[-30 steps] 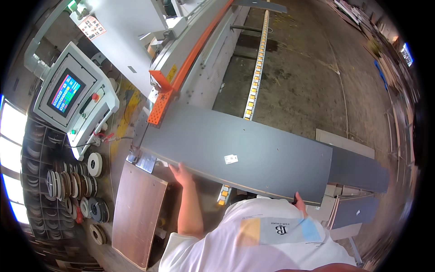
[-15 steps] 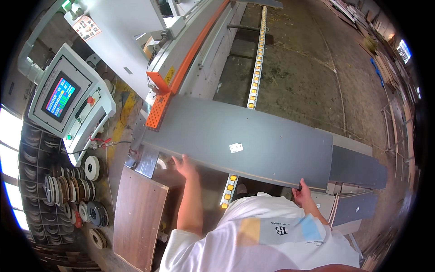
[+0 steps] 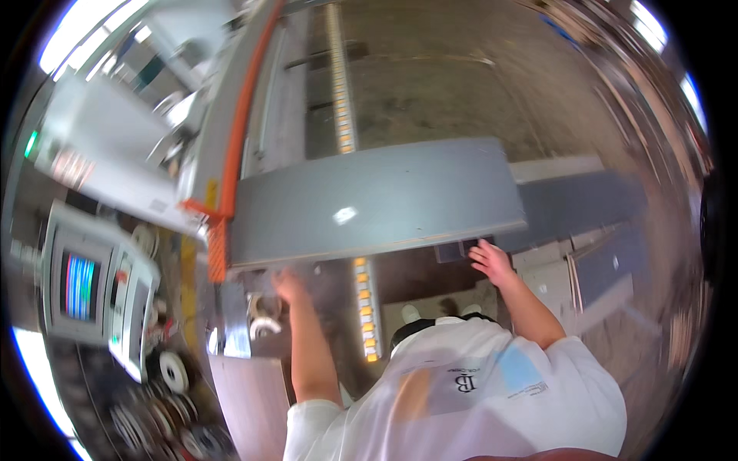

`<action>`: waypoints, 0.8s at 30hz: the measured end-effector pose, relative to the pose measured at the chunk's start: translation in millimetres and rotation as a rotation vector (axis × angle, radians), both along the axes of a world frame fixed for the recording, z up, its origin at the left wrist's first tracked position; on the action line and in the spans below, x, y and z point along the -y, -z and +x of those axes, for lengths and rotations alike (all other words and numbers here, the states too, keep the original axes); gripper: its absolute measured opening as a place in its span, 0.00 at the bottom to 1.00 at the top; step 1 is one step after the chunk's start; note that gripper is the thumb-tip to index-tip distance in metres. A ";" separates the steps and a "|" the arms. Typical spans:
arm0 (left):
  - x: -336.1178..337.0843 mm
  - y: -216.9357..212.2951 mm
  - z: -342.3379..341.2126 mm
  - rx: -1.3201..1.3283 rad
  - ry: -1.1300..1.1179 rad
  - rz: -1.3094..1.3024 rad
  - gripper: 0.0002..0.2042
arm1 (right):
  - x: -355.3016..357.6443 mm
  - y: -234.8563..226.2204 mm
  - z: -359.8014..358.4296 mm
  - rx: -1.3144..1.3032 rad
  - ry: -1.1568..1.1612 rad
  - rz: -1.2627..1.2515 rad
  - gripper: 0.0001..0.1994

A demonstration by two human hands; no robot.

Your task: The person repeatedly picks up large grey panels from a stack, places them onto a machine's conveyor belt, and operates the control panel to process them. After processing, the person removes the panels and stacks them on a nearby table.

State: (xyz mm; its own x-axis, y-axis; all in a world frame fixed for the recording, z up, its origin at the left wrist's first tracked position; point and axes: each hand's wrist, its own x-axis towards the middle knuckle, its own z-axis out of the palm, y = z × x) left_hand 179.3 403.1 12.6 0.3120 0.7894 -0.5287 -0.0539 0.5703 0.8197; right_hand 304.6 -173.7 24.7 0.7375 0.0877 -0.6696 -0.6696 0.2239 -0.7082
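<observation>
A long grey board [image 3: 415, 188] with a white label [image 3: 345, 216] lies across in front of me, its left end beside the perforated orange guard [image 3: 218, 250] of a machine. Near the left part of its front edge is my left hand [image 3: 289, 287], blurred, its fingers stretched toward the edge; whether they touch cannot be made out. My right hand [image 3: 492, 263] hovers just below the board's right front edge, fingers apart and holding nothing. Under the board runs a rail of yellow rollers [image 3: 366, 309].
More grey boards [image 3: 573, 203] lie stacked at the right. A control panel with a lit screen [image 3: 78, 286] stands at the left, above rolls of edging tape [image 3: 174, 372]. A wooden cabinet [image 3: 250, 396] is by my left forearm. Long planks [image 3: 642, 100] line the far right.
My right hand has come off the board's front edge and its fingers have spread. My view has turned, so the board appears further left and differently angled. The left hand stays near the edge.
</observation>
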 end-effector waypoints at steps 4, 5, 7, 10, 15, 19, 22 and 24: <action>89.2 -33.2 29.4 0.048 0.268 0.192 0.17 | 50.5 6.6 -53.6 -0.044 -0.119 -0.183 0.22; 115.1 -40.1 32.0 0.104 0.358 0.220 0.13 | 68.1 19.2 -67.4 -0.061 -0.146 -0.248 0.22; 173.5 -43.7 38.7 0.161 0.542 0.232 0.11 | 114.2 43.0 -110.1 -0.073 -0.211 -0.462 0.21; 239.5 -20.9 39.6 0.072 0.796 0.190 0.11 | 170.4 65.5 -164.8 -0.176 -0.178 -0.555 0.19; 338.0 21.8 28.6 0.003 1.296 0.232 0.09 | 273.5 169.0 -296.4 -0.117 -0.366 -0.858 0.14; 399.2 27.2 24.7 -0.025 1.545 -0.016 0.08 | 290.7 201.9 -329.8 -0.592 0.399 -0.247 0.14; 453.4 10.9 25.8 -0.224 1.849 0.261 0.09 | 324.1 246.8 -349.5 -0.514 0.381 -0.081 0.16; 486.2 2.7 26.7 -0.254 1.940 0.252 0.08 | 342.4 293.9 -351.7 -0.266 0.020 -0.532 0.15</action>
State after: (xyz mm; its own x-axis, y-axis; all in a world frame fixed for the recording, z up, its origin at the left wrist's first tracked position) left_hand 206.0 -83.1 9.8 0.6473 -0.4108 -0.6421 0.5031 -0.4026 0.7647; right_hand -47.1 -516.1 -269.2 0.5367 -0.3222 -0.7798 -0.8386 -0.1014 -0.5353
